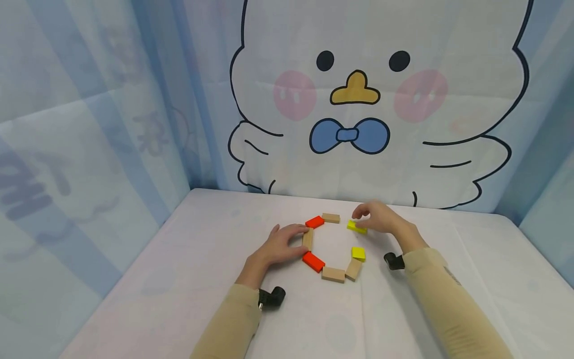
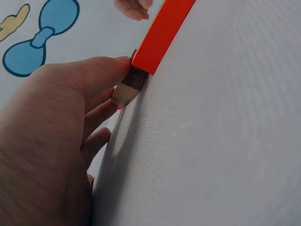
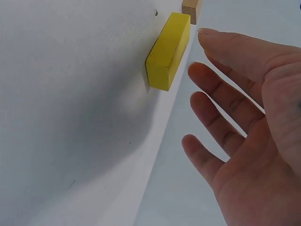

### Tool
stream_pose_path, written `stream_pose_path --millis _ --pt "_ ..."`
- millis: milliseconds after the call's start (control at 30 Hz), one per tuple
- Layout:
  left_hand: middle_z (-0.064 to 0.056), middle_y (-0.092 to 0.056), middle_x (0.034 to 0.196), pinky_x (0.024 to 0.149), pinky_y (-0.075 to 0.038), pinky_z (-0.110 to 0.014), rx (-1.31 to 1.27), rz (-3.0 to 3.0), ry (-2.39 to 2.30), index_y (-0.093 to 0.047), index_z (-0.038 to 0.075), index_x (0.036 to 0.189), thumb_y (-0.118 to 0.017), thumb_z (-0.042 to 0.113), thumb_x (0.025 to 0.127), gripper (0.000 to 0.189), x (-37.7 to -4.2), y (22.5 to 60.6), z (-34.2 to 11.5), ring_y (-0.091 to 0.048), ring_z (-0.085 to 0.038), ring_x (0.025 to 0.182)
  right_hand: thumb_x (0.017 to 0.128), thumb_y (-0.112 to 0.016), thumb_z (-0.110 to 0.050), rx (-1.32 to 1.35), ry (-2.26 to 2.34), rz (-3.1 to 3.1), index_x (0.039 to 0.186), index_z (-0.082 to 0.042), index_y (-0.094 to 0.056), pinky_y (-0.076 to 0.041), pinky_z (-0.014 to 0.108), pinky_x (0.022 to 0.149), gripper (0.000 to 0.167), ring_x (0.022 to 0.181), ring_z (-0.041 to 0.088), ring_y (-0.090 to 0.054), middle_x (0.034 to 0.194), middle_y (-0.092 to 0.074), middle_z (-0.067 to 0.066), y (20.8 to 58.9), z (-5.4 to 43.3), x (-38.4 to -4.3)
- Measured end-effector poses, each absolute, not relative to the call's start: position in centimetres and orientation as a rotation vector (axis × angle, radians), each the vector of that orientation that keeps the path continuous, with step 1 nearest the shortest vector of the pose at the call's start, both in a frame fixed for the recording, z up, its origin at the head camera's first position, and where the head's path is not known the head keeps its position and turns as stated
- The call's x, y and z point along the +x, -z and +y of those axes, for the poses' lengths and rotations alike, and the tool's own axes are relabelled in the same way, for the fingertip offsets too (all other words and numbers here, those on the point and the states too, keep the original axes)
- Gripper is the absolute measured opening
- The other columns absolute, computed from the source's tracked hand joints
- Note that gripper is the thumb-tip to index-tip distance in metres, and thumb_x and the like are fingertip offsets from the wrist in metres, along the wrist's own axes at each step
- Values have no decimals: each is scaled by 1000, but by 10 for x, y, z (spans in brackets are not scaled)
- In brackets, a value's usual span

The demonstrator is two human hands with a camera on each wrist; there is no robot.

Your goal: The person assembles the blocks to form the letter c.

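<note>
Several small blocks lie in a ring with gaps on the white table. My left hand (image 1: 281, 244) holds a plain wooden block (image 1: 307, 240) at the ring's left side, thumb at its near end and a finger at its far end. Touching or nearly touching that block are a red block (image 1: 313, 262) in front and another red block (image 1: 315, 222) behind. Over on the far right, my right hand (image 1: 378, 217) hovers beside a yellow block (image 1: 356, 227), fingers loosely bent. In the right wrist view a gap separates the fingertips (image 3: 200, 73) from this yellow block (image 3: 168, 52).
A wooden block (image 1: 331, 218) lies at the ring's back. Along the front and right are a wooden block (image 1: 333, 274), a slanted wooden block (image 1: 353, 269) and another yellow block (image 1: 358, 254). A printed cloth (image 1: 350, 169) hangs behind the table.
</note>
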State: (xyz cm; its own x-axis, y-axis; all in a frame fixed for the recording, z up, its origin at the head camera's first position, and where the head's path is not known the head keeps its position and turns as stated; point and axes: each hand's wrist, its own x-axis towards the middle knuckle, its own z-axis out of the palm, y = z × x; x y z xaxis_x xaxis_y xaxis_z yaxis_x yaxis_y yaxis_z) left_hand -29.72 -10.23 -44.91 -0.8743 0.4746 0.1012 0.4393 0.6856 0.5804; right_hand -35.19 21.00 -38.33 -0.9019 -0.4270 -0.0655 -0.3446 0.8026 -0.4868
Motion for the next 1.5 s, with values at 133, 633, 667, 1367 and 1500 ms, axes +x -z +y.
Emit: stream_pose_path --millis 133,633,667,1367,1500 --pt "-5 -49 151 120 -7 -57 766 2832 -950 -55 17 146 -65 37 94 56 -298 451 -103 -39 -23 142 92 -72 -11 -605 705 2815 109 -5 -71 -49 52 96 18 107 35 -56 109 -68 10 385 213 -348" --pt "-4 -49 151 120 -6 -56 769 2836 -932 -54 19 147 -64 38 95 56 -299 451 -102 -38 -22 143 90 -73 -10 -558 691 2818 105 -8 -71 -49 50 94 15 102 31 -56 104 -67 7 394 221 -346" --pt "-4 -49 151 120 -6 -56 766 2836 -933 -54 19 147 -64 38 95 56 -299 450 -101 -38 -22 143 90 -74 -10 -558 693 2819 104 -8 -71 -49 50 93 14 101 31 -56 103 -67 7 394 221 -346" --pt "-6 -48 152 120 -6 -57 763 2823 -941 -54 17 147 -64 37 95 57 -296 448 -101 -38 -24 143 91 -73 -9 -495 732 2836 108 -5 -69 -51 38 82 17 90 26 -55 100 -64 8 395 206 -348" --pt "-6 -49 151 120 -8 -58 776 2827 -941 -54 16 146 -64 37 94 57 -296 448 -102 -39 -24 143 92 -72 -9 -489 739 2841 108 -4 -69 -51 39 83 17 90 27 -55 100 -64 8 395 203 -349"
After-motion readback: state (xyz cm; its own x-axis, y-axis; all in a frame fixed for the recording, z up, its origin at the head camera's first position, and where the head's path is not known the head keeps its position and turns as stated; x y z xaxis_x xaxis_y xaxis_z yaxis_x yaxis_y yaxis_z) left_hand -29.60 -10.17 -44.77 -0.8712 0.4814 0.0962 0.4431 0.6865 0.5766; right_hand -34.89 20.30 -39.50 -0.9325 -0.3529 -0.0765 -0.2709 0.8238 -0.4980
